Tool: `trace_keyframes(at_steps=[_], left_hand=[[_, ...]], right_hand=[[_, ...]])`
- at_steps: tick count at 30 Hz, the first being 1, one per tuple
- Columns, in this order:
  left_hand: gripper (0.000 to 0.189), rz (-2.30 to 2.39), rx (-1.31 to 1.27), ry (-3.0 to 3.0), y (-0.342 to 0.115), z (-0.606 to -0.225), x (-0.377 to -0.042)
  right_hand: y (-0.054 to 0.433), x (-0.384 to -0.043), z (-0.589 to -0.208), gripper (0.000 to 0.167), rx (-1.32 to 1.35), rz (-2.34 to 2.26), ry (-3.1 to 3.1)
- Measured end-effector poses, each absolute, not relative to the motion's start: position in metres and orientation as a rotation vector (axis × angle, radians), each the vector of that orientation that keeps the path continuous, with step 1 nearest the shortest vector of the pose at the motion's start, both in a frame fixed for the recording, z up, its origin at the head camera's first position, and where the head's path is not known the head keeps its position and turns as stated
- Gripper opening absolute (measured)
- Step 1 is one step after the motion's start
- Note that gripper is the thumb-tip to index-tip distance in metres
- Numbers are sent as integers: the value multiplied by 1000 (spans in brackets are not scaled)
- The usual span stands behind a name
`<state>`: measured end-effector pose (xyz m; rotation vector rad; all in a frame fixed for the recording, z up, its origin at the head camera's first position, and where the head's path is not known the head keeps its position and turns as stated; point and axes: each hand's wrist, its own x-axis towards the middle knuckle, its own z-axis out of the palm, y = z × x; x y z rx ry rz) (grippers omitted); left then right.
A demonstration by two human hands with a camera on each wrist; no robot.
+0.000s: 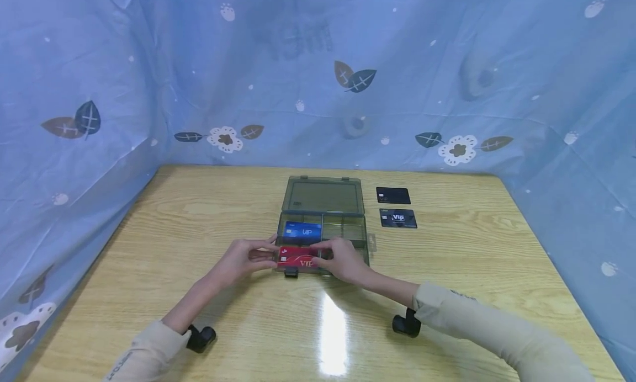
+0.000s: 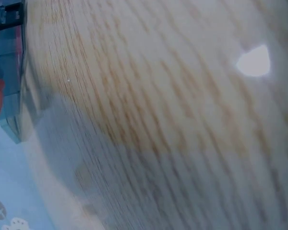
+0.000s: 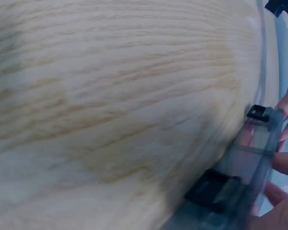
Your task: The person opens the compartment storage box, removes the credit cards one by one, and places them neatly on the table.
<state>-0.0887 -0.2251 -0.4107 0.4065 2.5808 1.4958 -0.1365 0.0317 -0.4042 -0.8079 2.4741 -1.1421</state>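
Note:
A red VIP card (image 1: pixel 293 256) lies at the front left compartment of a transparent grey divided box (image 1: pixel 345 225). My left hand (image 1: pixel 245 256) is at the box's left side, thumb and fingers pinching the card's left end. From the other side my right hand (image 1: pixel 343 259) pinches the card's right end between thumb and index finger. Behind it, a blue VIP card (image 1: pixel 302 232) sits in the rear left compartment. The box's lid (image 1: pixel 324 196) is folded back. Black latches (image 3: pixel 214 190) show along the front in the right wrist view.
Right of the box, a plain black card (image 1: pixel 393 195) and a dark Vip card (image 1: pixel 398 218) lie on the wooden table (image 1: pixel 213 202). A clear tab (image 1: pixel 372 242) sticks out at the box's right side. Blue patterned cloth (image 1: pixel 298 95) hangs behind and around the table.

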Motion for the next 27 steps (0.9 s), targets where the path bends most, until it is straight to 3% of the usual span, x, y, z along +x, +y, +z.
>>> trace_keyframes(at_steps=[11, 18, 27], left_hand=[[34, 1527, 405, 2552, -225, -412, -88], [35, 1553, 398, 2549, -223, -413, -88], [34, 1552, 389, 2546, -225, -414, -90]], right_hand=[[12, -126, -387, 38, -633, -816, 2501], [-3, -122, -376, 12, -432, -662, 2486], [-5, -120, -376, 9, -316, -848, 2376]])
